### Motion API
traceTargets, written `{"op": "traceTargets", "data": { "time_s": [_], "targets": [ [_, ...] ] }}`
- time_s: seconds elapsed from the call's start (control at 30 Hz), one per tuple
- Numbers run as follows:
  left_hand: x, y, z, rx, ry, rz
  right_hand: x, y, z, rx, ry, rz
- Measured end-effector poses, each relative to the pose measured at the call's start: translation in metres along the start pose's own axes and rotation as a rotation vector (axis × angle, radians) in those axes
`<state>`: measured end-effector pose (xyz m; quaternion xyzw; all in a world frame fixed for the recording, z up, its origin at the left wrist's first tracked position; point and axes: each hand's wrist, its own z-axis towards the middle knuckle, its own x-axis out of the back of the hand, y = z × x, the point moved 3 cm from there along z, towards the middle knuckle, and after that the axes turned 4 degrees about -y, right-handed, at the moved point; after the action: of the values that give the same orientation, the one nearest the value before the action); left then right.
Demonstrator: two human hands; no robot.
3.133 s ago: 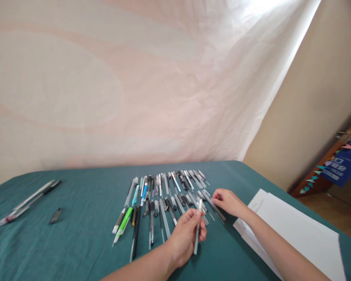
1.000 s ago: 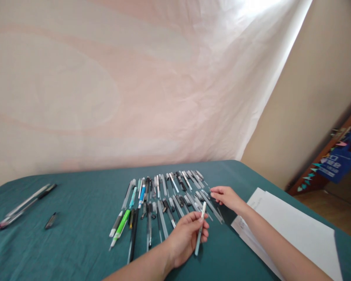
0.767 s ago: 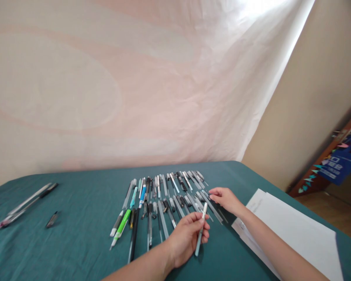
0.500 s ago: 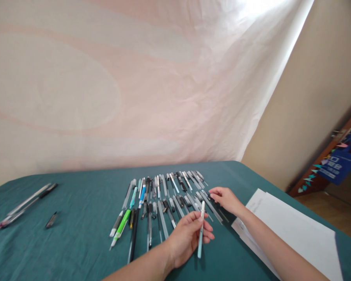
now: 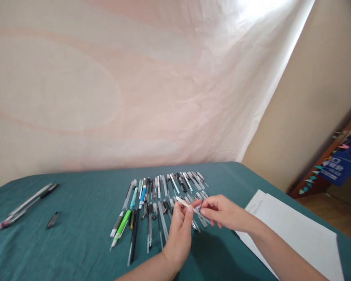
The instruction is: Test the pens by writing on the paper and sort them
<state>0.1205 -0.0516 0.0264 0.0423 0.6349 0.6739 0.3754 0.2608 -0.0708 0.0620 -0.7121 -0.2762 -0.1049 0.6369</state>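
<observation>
A slim pen (image 5: 181, 201), white with a pale lower end, slants between my two hands above the table. My left hand (image 5: 179, 236) pinches it near its white upper end, between thumb and fingers. My right hand (image 5: 226, 212) has its thumb and fingers closed around the lower part, which they partly hide. Behind and beneath the hands lie two rows of pens and clear barrels. Among them are a green pen (image 5: 122, 226), a blue-and-white pen (image 5: 142, 193) and a black pen (image 5: 134, 234); my hands cover part of the front row.
White paper sheets (image 5: 292, 230) lie at the right, under my right forearm. To the far left are long clear pens (image 5: 29, 203) and a small dark pen cap (image 5: 52, 220) on the green tablecloth (image 5: 84, 226). A pale curtain (image 5: 163, 97) hangs behind the table.
My right hand has come from the right end of the pen rows to the pen in my left hand. My left hand has turned, tipping the pen from near upright to a slant.
</observation>
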Motion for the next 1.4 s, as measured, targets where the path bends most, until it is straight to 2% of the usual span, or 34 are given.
{"op": "traceTargets", "data": {
  "time_s": [0.07, 0.13, 0.27, 0.37, 0.43, 0.47, 0.53, 0.67, 0.83, 1.13, 1.3, 1.4],
  "targets": [
    [-0.001, -0.002, 0.000, -0.011, -0.021, -0.017, -0.011, -0.005, 0.000, 0.039, -0.038, 0.006],
    [-0.002, -0.006, 0.000, -0.006, -0.046, -0.043, -0.015, -0.007, 0.001, 0.071, -0.018, -0.028],
    [-0.002, -0.012, 0.002, -0.043, -0.046, -0.060, 0.001, 0.002, 0.004, 0.062, 0.057, -0.096],
    [-0.002, -0.014, -0.002, -0.058, -0.054, 0.010, 0.030, 0.027, 0.008, -0.033, 0.187, -0.145],
    [-0.003, -0.014, -0.005, -0.042, -0.076, 0.077, 0.049, 0.053, 0.010, -0.174, 0.274, -0.240],
    [-0.003, -0.014, -0.007, -0.035, -0.089, 0.105, 0.056, 0.067, 0.010, -0.273, 0.285, -0.273],
    [-0.003, -0.014, -0.009, -0.033, -0.106, 0.145, 0.065, 0.090, 0.013, -0.362, 0.272, -0.284],
    [-0.002, -0.014, -0.009, -0.031, -0.124, 0.168, 0.067, 0.116, 0.015, -0.433, 0.193, -0.250],
    [-0.004, -0.013, -0.008, -0.009, -0.157, 0.166, 0.066, 0.120, 0.014, -0.429, 0.154, -0.225],
    [-0.006, -0.008, -0.012, 0.016, -0.177, 0.191, 0.057, 0.111, 0.024, -0.325, 0.219, -0.214],
    [0.001, 0.021, -0.002, -0.044, -0.161, 0.216, 0.054, 0.117, 0.027, -0.300, 0.230, -0.215],
    [0.026, 0.047, 0.014, -0.082, -0.150, 0.341, 0.057, 0.119, 0.028, -0.223, 0.303, -0.245]
  ]
}}
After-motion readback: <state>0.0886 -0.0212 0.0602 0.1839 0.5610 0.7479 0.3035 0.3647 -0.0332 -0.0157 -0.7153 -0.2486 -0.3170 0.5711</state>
